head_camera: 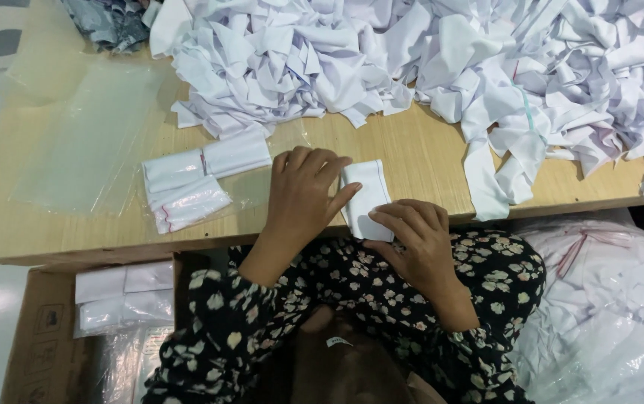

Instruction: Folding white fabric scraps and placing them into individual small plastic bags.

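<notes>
A small folded white cloth [367, 193] lies at the front edge of the wooden table [426, 161]. My left hand [303, 196] rests flat against its left side, with the fingers laid over its upper corner. My right hand [411, 238] pinches the cloth's lower end where it hangs over the table edge. Both forearms are in dark sleeves with a pale flower print.
A big heap of loose white cloth pieces [441, 60] covers the back of the table. Bagged folded white cloths [191, 185] lie left of my hands, beside clear plastic bags [82, 138]. A cardboard box [45, 337] holds more packs below left. A large plastic sack of white fabric [606, 307] sits below right.
</notes>
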